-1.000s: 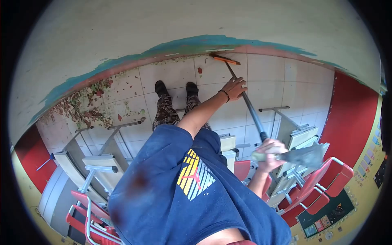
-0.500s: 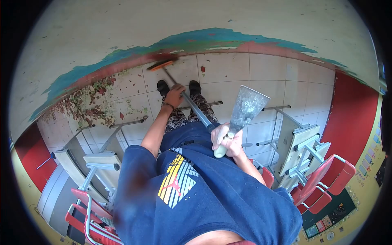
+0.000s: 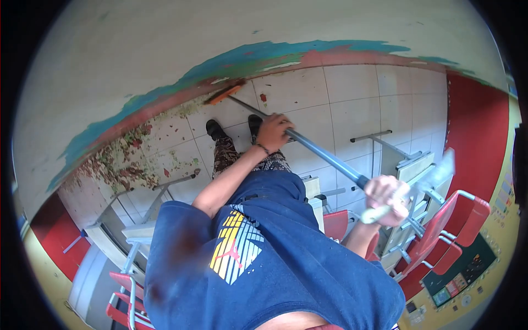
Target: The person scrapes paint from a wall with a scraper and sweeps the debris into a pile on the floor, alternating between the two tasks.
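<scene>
A broom with a blue-grey handle slants across in front of me. Its orange head rests on the floor by the wall's base. My left hand is closed around the lower part of the handle. Up at the handle's top end, my right hand is closed on it and also grips a paint scraper. The scraper's pale handle sticks out below the fist, and its metal blade, blurred, points away to the upper right. Peeled paint flakes lie heaped along the wall at left.
The wall has a bared teal and pink strip low down. My feet stand on white floor tiles. Red chairs and upturned desks are at right; more chairs and desks at left.
My right hand has swung out to the right with the handle's top end and the scraper. My left hand has moved right, and the broom handle now slants more flatly.
</scene>
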`<move>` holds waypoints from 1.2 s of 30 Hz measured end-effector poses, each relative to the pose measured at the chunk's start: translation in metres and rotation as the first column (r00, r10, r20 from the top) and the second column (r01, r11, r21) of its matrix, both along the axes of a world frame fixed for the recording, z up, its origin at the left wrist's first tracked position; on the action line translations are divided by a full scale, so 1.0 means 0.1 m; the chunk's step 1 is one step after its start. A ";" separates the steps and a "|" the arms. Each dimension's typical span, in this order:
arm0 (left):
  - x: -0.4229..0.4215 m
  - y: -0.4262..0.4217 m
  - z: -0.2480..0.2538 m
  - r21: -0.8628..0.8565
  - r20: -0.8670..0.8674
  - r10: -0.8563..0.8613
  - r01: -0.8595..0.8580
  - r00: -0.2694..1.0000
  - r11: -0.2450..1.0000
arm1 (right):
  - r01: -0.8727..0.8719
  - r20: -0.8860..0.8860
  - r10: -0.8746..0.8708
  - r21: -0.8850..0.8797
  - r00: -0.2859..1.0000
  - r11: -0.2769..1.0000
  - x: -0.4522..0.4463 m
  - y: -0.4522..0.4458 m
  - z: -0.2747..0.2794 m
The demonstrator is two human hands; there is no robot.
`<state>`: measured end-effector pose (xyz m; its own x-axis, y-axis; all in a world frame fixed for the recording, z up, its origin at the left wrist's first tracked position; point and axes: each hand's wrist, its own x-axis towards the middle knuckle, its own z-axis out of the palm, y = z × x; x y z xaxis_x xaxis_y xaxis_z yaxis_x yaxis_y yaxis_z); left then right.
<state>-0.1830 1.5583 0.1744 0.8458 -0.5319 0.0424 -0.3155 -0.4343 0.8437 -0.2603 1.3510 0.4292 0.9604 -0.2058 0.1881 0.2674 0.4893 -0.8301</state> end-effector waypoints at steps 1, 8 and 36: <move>0.04 -0.26 0.03 -0.062 0.002 -0.082 0.082 0.997 0.995 | 0.053 0.048 -0.049 -0.076 0.998 0.996 -0.03 -0.11 0.11; 0.03 -2.22 -0.03 -0.241 0.145 -0.513 0.533 0.846 0.811 | 0.654 0.365 -0.551 -0.291 0.750 0.698 -0.79 -0.72 0.30; -0.06 1.05 -1.01 0.205 -0.205 -0.298 0.338 0.932 0.918 | 0.540 -0.040 -0.539 0.054 0.842 0.840 -0.48 1.45 -1.16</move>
